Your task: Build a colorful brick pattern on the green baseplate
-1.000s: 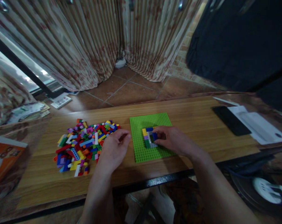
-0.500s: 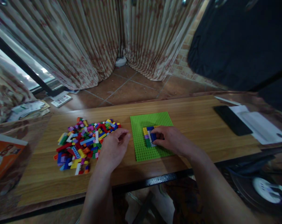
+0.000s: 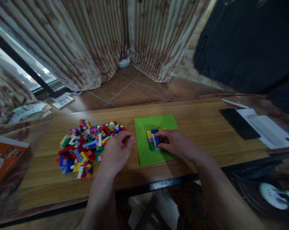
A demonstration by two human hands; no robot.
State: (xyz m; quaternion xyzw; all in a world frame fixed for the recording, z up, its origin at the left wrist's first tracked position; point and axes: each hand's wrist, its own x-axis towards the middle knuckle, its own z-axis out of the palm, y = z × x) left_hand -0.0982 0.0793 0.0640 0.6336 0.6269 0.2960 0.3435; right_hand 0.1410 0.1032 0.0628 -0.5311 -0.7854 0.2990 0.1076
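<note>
On the green baseplate (image 3: 144, 157) sits a low block of building bricks (image 3: 150, 136) in yellow, blue, purple, white and green. My right hand (image 3: 175, 143) reaches over its right side, thumb and fingers closed around a dark blue brick (image 3: 157, 140) at the block. The palm and fingers hide the block's right part. My left hand (image 3: 118, 150) hovers between the baseplate and a heap of loose bricks (image 3: 87, 147), its fingertips curled together. Whether something small lies inside that curl is hidden.
The wooden table (image 3: 197, 121) carries a black phone-like slab (image 3: 239, 124) and a white tray-like piece (image 3: 275, 131) at the right. An orange box (image 3: 5, 159) stands at the left edge. Behind the table hang striped curtains (image 3: 87, 41).
Both hands stay almost where they were, the right one still at the dark blue brick. The whole view has shifted very slightly.
</note>
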